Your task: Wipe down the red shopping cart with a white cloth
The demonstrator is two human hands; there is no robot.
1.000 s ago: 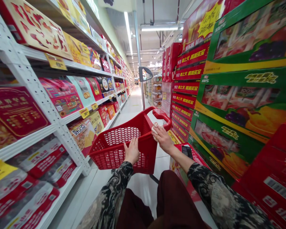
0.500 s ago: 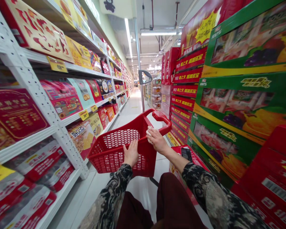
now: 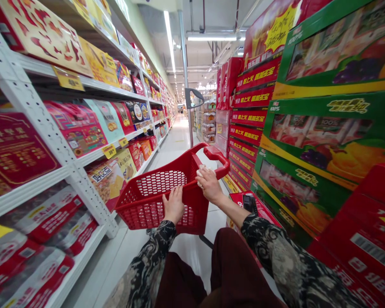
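A red plastic shopping cart (image 3: pixel 141 214) with perforated sides stands in front of my knees, its handle (image 3: pixel 223 169) at the right. My left hand (image 3: pixel 174 204) grips the near rim, fingers over the edge and thumb apart on the outside. Pressed under the fingers of my right hand (image 3: pixel 209 185) is a crumpled white cloth or tissue (image 3: pixel 211 172), against the cart's rim just below the handle. Most of the cloth is hidden by that hand. The visible inside of the basket shows only its red walls.
White shelving (image 3: pixel 67 171) with boxed snacks lines the left. Stacked green fruit-cup cartons (image 3: pixel 311 128) and red drink cartons (image 3: pixel 248 115) rise on the right. A dark phone-like object (image 3: pixel 250 204) lies on a red box near my right forearm. A metal pole (image 3: pixel 184 64) stands beyond the cart.
The view has shifted slightly, and the cart sits a little further left and higher in it. More of the white cloth shows beside my right fingers. My left hand stays on the rim.
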